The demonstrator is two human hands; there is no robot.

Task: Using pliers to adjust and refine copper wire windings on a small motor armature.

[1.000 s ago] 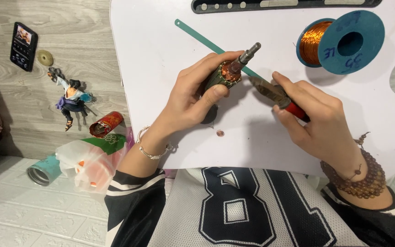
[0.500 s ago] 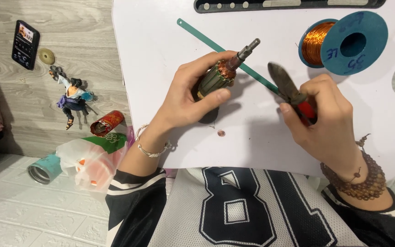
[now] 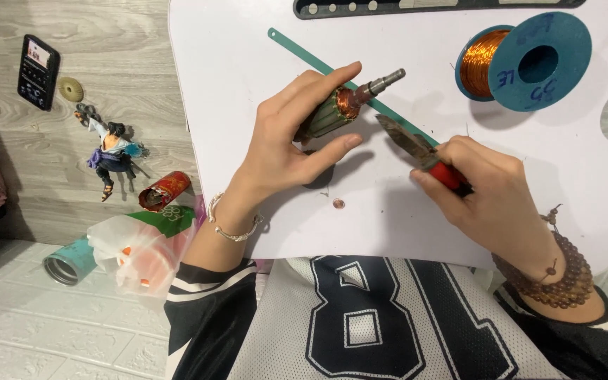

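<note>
My left hand (image 3: 286, 144) grips a small motor armature (image 3: 343, 105) with copper windings and a steel shaft pointing up right, held just above the white table (image 3: 233, 77). My right hand (image 3: 490, 193) holds red-handled pliers (image 3: 416, 148), their dark jaws pointing up left toward the armature, a short gap away from it. A thin green strip (image 3: 304, 53) lies diagonally on the table behind both hands. A tiny copper-coloured bit (image 3: 338, 204) rests on the table below the armature.
A blue spool of copper wire (image 3: 522, 60) lies at the table's back right, a black bar (image 3: 388, 7) along the far edge. On the floor left: a phone (image 3: 38, 72), a figurine (image 3: 110, 151), a red can (image 3: 163, 190), a plastic bag (image 3: 131, 253), a teal can (image 3: 68, 260).
The pliers have drawn back from the armature's shaft end and now sit lower and to the right. My left hand keeps the armature, turned slightly with fingers more spread.
</note>
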